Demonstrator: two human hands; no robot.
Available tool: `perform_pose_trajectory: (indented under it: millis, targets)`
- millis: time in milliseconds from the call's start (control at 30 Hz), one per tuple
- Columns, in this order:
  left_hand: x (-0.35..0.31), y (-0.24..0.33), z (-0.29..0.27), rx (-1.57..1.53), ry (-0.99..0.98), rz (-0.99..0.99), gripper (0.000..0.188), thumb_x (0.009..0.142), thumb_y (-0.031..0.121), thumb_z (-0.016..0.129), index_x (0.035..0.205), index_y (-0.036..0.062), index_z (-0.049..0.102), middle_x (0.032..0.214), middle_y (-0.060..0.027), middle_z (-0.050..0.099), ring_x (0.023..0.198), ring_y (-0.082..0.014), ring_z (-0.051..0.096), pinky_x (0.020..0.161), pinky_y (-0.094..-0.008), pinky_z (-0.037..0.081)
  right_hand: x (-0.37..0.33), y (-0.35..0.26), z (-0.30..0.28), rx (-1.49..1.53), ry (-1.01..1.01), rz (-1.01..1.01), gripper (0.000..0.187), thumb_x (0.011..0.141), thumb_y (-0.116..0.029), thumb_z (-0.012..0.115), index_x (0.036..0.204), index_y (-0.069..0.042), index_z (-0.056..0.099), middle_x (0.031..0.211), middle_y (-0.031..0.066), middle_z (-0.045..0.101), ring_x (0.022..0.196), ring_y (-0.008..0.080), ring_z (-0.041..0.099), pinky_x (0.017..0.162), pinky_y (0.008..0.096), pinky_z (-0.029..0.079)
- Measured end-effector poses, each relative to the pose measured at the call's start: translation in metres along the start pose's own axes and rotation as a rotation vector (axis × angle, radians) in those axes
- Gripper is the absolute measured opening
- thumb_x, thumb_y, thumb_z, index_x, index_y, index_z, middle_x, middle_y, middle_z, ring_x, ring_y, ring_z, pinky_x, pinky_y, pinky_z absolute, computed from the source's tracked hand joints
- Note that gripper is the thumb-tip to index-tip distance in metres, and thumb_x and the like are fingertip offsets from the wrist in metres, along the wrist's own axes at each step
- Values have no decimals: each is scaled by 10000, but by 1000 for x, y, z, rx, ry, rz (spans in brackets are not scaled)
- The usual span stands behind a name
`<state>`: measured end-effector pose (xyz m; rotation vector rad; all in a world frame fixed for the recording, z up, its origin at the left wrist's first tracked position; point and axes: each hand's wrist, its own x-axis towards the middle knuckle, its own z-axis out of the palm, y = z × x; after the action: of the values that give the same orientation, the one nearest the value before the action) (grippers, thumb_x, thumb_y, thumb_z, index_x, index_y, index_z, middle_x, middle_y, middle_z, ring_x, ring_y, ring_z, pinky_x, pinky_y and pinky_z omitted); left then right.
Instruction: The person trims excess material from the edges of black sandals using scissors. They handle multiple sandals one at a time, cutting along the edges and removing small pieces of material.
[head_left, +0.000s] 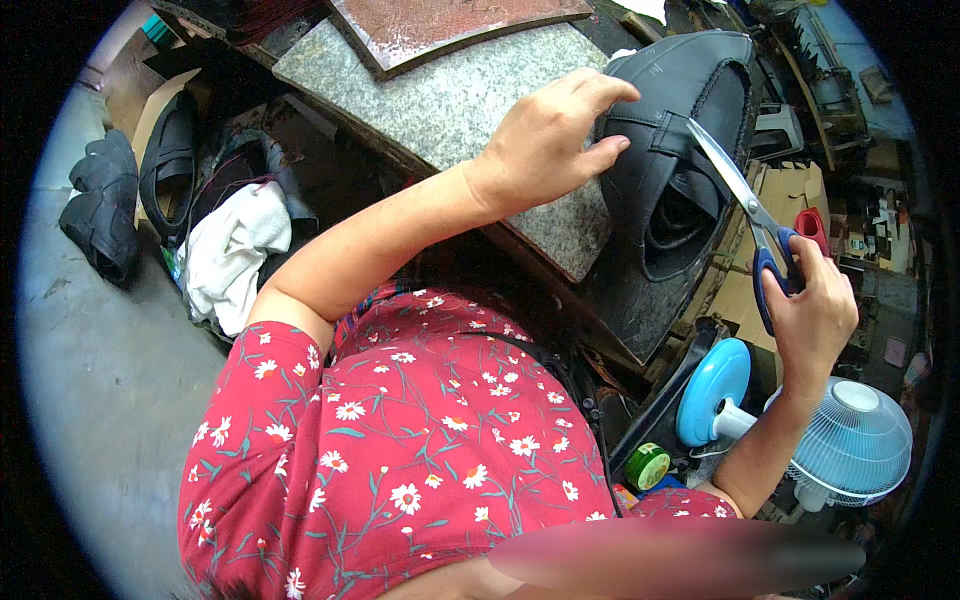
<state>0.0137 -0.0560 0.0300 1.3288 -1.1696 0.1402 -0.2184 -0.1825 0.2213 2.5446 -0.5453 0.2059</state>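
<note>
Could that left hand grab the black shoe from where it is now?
Probably yes: the left hand looks empty and open at the edge of the black shoe, with nothing visible between them. The scissors in the right hand point in from the other side, seemingly out of its way.

"How is the left hand [545, 140]?"

"Back upward, thumb [604, 155] and forefinger [608, 92] parted, tips pointing right. The left forearm [375, 235] slants up from a bent elbow [292, 312]."

"And the right hand [818, 308]?"

"Raised, fingers [808, 262] curled in a grip, above the right forearm [775, 445]. That elbow seems bent too, though it shows poorly."
</note>
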Motion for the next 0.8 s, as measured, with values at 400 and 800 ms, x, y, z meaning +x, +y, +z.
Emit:
perform_pose_trajectory:
  millis: [400,800]
  targets:
    - [14,-3,13,159,9,161,67,833,112,731,875,69,702,890,-66,676,886,-289,662,766,-381,534,35,-31,-46,-212,-61,-322,362,650,-185,839,934,-88,637,822,66,678,805,249,643,777,387,461]
    - [12,-1,-18,78,190,17,97,881,128,694,850,37,681,821,-96,644,801,-274,632,725,-374,506,20,-9,-45,-44,-103,-150,321,665,-175,829,943,-113,680,779,89,678,745,291,652,740,404,484]
